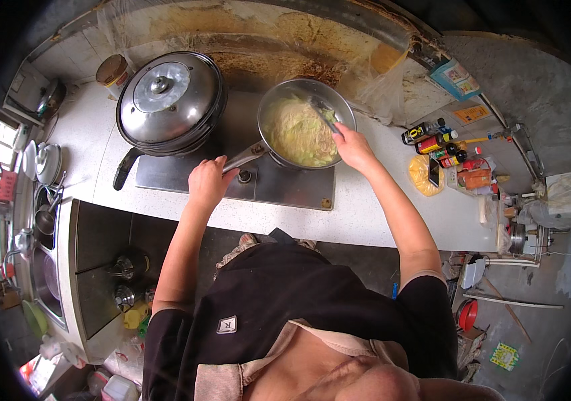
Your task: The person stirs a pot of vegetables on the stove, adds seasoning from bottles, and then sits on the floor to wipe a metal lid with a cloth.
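Note:
A deep metal pan (264,131) stands over the right side of the gas stove (290,188), full of noodles with pale green vegetable pieces (298,125) in a light broth. My left hand (207,181) is closed round the pan's long metal handle (246,154). With my right hand (353,147) I grip a dark utensil (323,114), whose far end dips into the food; its tip is partly hidden there. On the left side of the stove sits a large wok with a domed steel lid (160,108), its black handle (126,169) pointing toward me. A stove knob (244,175) shows below the pan handle.
A lidded jar (113,74) stands behind the wok. On the right of the white counter (376,205) lie several sauce bottles (433,143), a yellow bag (420,174) and a phone (434,171). At far left is a sink (47,283) beside a lidded pot (49,163).

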The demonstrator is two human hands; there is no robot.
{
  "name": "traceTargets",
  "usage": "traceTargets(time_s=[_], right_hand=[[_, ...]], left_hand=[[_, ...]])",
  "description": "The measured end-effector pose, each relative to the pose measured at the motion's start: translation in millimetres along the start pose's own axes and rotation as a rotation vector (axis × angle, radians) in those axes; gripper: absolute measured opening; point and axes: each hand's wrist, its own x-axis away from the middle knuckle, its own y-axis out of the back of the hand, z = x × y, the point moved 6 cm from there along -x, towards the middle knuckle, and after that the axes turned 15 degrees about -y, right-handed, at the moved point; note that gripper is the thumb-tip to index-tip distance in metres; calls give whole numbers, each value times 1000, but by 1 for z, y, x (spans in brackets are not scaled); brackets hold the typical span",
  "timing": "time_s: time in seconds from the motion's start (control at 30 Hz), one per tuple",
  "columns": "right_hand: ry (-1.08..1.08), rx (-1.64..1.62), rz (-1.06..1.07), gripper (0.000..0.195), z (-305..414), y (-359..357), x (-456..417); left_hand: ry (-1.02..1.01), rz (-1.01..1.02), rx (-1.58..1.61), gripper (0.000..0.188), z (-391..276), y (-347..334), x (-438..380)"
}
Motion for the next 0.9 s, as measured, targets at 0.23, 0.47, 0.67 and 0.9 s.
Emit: traceTargets(time_s=[0.23, 0.47, 0.67, 0.9], right_hand=[[176, 249, 168, 41, 14, 42, 64], [239, 431, 53, 40, -16, 127, 136], [190, 416, 60, 41, -53, 82, 128], [80, 407, -77, 42, -15, 37, 78]], left_hand=[[13, 4, 10, 37, -3, 3, 0], [32, 32, 41, 42, 3, -2, 3], [8, 35, 32, 42, 0, -2, 0], [-30, -16, -16, 37, -2, 3, 1]])
